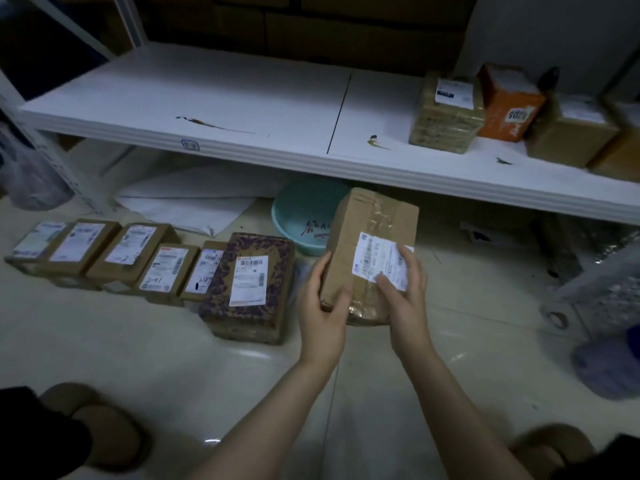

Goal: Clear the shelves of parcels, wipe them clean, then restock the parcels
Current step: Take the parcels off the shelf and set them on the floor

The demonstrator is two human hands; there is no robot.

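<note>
One brown parcel (367,233) held low over the floor (173,358).
Your left hand (320,303) cups the parcel's near left edge, thumb on top; your right hand (403,292) grips the right side, fingers curled across the white label (375,259). It tilts clear of the floor, just right of the patterned parcel (249,282) ending the floor row (138,258). Behind it a teal basin (301,216) lies under the shelf (207,91); set down carelessly, the parcel could tip against the basin or knock the row askew. Farther off, the shelf board shows brown stains (207,123), and several parcels (446,112) sit at its right end, so clearing looks unfinished.
</note>
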